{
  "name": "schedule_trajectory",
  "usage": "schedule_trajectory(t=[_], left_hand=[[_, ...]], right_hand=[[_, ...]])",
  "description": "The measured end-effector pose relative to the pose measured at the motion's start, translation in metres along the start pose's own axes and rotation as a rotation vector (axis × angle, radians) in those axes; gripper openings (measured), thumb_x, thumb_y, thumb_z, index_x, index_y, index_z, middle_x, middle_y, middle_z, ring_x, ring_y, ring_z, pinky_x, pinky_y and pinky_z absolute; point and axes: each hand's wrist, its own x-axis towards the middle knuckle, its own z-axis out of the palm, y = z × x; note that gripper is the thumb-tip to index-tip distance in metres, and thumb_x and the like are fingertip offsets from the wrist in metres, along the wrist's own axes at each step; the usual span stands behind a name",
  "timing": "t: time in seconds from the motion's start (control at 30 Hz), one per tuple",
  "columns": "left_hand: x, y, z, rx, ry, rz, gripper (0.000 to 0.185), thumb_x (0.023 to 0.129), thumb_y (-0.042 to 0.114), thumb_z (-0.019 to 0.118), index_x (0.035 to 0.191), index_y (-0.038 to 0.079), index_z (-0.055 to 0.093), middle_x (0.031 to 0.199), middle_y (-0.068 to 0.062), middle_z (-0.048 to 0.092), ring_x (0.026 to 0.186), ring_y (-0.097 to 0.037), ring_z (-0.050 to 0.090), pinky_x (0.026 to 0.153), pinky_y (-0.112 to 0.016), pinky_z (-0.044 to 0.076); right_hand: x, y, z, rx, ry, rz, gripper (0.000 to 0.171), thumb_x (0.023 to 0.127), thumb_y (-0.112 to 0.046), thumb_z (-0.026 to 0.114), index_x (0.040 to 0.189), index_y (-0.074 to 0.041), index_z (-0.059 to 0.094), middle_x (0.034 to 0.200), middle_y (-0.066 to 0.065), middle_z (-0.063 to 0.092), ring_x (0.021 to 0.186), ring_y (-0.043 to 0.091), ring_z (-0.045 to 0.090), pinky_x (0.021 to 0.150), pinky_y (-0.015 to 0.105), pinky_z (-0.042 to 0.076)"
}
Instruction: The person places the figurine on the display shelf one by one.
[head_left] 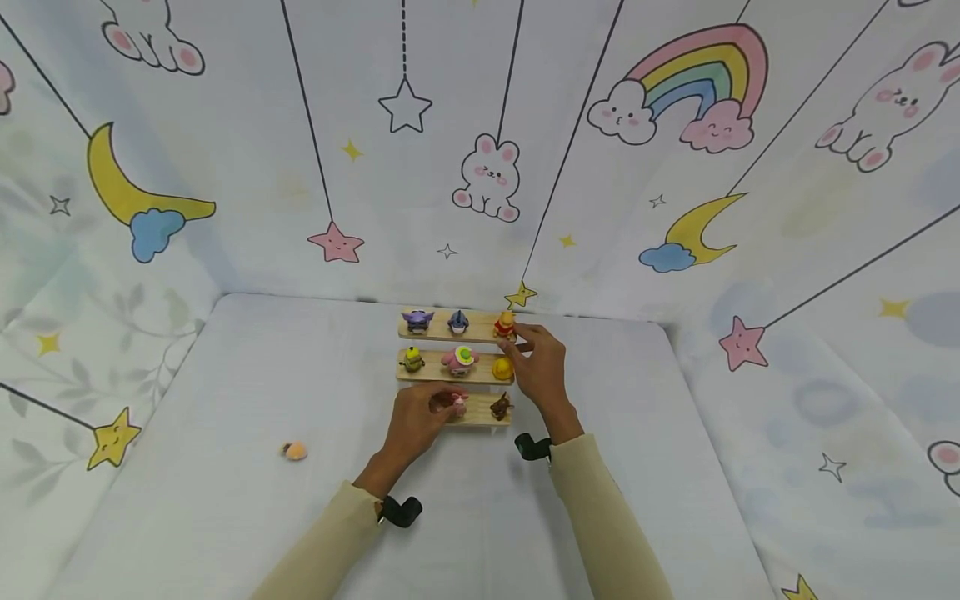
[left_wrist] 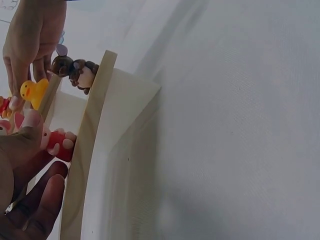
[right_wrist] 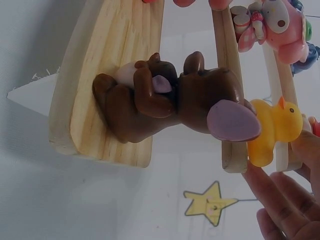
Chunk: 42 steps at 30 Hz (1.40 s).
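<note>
White cloth covers the table (head_left: 225, 500) where, from the head view, three wooden shelves (head_left: 450, 327) carry eight figurines, while the left wrist view shows the left hand (left_wrist: 25, 165) pinching a pink figurine (left_wrist: 57, 145) on the front shelf and the right wrist view shows the right hand (right_wrist: 290, 200), fingers straight, touching a yellow duck (right_wrist: 270, 130).

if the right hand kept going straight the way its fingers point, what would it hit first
Probably the red and yellow figure on the back wooden shelf. The right hand points toward it with fingertips right beside it; whether they touch is unclear.
</note>
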Motion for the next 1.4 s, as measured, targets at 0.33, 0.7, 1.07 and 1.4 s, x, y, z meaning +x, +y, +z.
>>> schedule_trajectory(t=[0.33, 0.7, 1.07, 1.4], left_hand=[[-0.005, -0.005, -0.008, -0.014, 0.008, 0.018, 0.036, 0.084, 0.02, 0.092, 0.117, 0.015, 0.081, 0.1, 0.0, 0.083, 0.082, -0.012, 0.074, 0.067, -0.022, 0.055], [-0.019, -0.02, -0.033, 0.022, 0.071, 0.064, 0.042, 0.079, 0.021, 0.095, 0.119, 0.017, 0.081, 0.108, -0.002, 0.082, 0.087, -0.016, 0.075, 0.069, -0.027, 0.058], [-0.038, -0.032, -0.063, 0.127, 0.14, 0.051, 0.047, 0.076, 0.017, 0.097, 0.12, 0.016, 0.08, 0.109, 0.0, 0.082, 0.086, -0.018, 0.074, 0.068, -0.032, 0.059], [-0.054, -0.05, -0.087, 0.222, 0.204, 0.047, 0.049, 0.072, 0.014, 0.099, 0.118, 0.016, 0.081, 0.107, -0.002, 0.081, 0.087, -0.02, 0.073, 0.068, -0.033, 0.059]], right_hand=[[0.0, 0.0, 0.0, -0.002, -0.001, -0.002, 0.052, 0.098, -0.035, 0.077, 0.14, -0.006, 0.07, 0.134, 0.014, 0.072, 0.099, 0.03, 0.078, 0.087, 0.044, 0.064], [-0.001, -0.001, -0.001, -0.011, 0.002, -0.009, 0.051, 0.099, -0.034, 0.077, 0.14, -0.005, 0.069, 0.134, 0.015, 0.072, 0.099, 0.031, 0.079, 0.088, 0.046, 0.064], [-0.001, -0.002, 0.0, -0.014, 0.005, 0.0, 0.052, 0.098, -0.036, 0.076, 0.14, -0.006, 0.07, 0.135, 0.014, 0.072, 0.1, 0.031, 0.078, 0.089, 0.046, 0.063], [-0.002, -0.002, -0.001, 0.008, 0.0, 0.009, 0.052, 0.099, -0.038, 0.076, 0.14, -0.007, 0.07, 0.134, 0.014, 0.072, 0.1, 0.032, 0.078, 0.091, 0.047, 0.063]])
